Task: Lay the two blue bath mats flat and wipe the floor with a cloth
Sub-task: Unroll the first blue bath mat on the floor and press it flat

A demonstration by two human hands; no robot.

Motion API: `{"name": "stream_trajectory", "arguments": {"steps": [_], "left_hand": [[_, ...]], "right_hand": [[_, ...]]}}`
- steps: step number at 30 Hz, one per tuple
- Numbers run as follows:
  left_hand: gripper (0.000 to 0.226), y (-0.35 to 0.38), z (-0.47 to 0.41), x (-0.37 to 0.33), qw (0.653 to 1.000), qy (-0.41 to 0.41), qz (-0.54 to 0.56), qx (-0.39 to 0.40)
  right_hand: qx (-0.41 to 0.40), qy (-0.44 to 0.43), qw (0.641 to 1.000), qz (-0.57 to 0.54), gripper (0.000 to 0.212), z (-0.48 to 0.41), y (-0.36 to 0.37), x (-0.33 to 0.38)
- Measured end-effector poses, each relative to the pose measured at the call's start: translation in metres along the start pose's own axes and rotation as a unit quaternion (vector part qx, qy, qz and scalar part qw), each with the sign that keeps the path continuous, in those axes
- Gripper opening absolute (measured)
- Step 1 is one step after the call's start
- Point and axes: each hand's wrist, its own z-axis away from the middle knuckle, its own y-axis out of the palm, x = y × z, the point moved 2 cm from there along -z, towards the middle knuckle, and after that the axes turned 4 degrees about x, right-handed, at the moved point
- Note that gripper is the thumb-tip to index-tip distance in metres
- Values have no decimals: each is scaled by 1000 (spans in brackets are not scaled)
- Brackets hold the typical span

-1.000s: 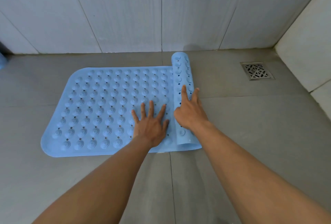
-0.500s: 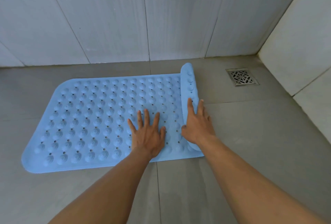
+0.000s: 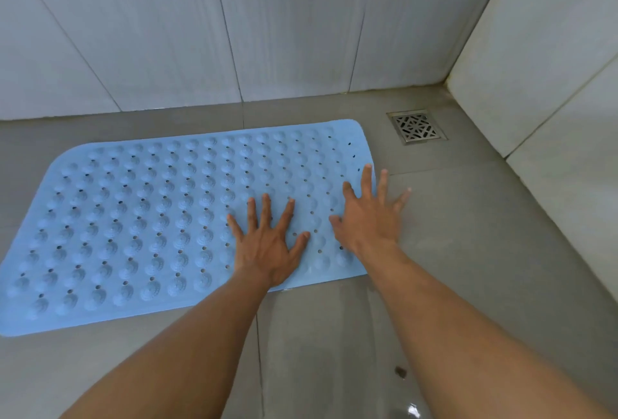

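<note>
**Hidden or unclear**
1. One blue bath mat: its near-left corner runs out at the left border of the view. Patches under my palms and wrists are covered. Toward its right end the studs are faint, and mostly the small holes show.
2. My left hand: flat on the mat, fingers straight and fanned wide, holding nothing. My wrist covers the mat's near edge beneath it.
3. My right hand: also spread wide, nothing held. Thumb and forefinger lie over the mat, the middle finger lies across its right edge, and the two outer fingers are over the bare floor. The hand is slightly blurred, so I cannot tell whether the palm presses down or hovers just above.
4. A small dark spot on the floor beside my right forearm: I cannot tell what it is.
5. A bright wet glint at the bottom border, partly cut off.

**Edges and room**
6. The mat lies flat, its long side roughly along the back wall, with a strip of bare floor between them.
7. The mat's right end has rounded corners. It is near the floor drain but apart from it.
8. The right wall meets the back wall in the corner beyond the drain.
9. Open floor: a wide stretch from the mat's right end to the right wall, and a nearer band below the mat's near edge, crossed by a grout line.
</note>
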Motion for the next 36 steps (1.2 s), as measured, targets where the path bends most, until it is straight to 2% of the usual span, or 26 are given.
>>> {"name": "stream_trajectory", "arguments": {"steps": [4, 10, 19, 25, 29, 33, 36], "left_hand": [[78, -3, 0, 3, 1000, -10, -3, -11], [80, 1, 4, 8, 1000, -17, -9, -13], [79, 2, 7, 9, 1000, -18, -9, -5], [81, -4, 6, 8, 999, -14, -13, 32], [77, -14, 10, 15, 999, 6, 19, 38], [67, -28, 17, 43, 996, -3, 85, -14], [60, -41, 14, 84, 993, -36, 98, -54]], "right_hand": [[26, 10, 999, 18, 75, 2, 14, -5], [109, 21, 988, -108, 80, 7, 34, -11], [132, 31, 981, -137, 83, 8, 33, -10], [159, 34, 977, -136, 84, 3, 32, -13], [155, 47, 976, -144, 86, 3, 30, -16], [105, 64, 984, -126, 86, -1, 19, -7], [63, 34, 989, -131, 87, -11, 8, 26]]}}
